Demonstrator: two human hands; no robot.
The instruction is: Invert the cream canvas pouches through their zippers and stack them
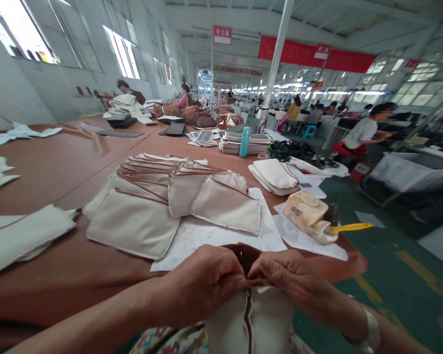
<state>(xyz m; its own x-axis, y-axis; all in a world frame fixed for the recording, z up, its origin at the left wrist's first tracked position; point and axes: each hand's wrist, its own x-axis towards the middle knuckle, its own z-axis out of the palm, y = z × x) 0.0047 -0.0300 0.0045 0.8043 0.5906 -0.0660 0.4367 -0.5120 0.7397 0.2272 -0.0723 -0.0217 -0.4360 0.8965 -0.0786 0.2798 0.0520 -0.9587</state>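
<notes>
A cream fabric piece (pixel 268 317) with a brown-edged slit down its middle hangs at the table's front edge, over my lap. At its top, my left hand (pixel 210 280) pinches a brown strip (pixel 245 255) from the left, fingers closed. My right hand (pixel 284 273) grips the same top edge from the right, thumb uppermost and fingers closed. Between the hands the brown strip arches upward. Just beyond lie several cream pouch pieces (pixel 133 221) with brown trim, overlapping on a white sheet (pixel 206 236).
A cut-open plastic jug (pixel 304 209) and a yellow-handled brush (pixel 352 227) stand at right. More cream pieces (pixel 25 236) lie left, another stack (pixel 275 174) at back right. A turquoise bottle (pixel 244 141) stands farther back. A person (pixel 362 130) works beyond the table at right.
</notes>
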